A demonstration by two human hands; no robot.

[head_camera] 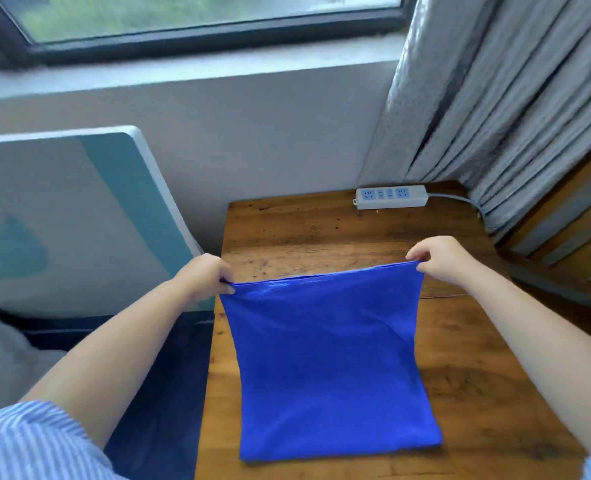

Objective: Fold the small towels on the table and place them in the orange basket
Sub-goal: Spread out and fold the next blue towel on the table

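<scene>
A bright blue towel lies on the wooden table, its near edge flat near the table's front. Its far edge is lifted and stretched taut between my hands. My left hand pinches the far left corner at the table's left edge. My right hand pinches the far right corner. Two layers of cloth show along the raised edge. No orange basket is in view.
A white power strip with a grey cable lies at the table's back edge. Grey curtains hang at the right, over a wooden slatted frame. A teal and white panel leans against the wall on the left. Dark blue fabric lies beside the table.
</scene>
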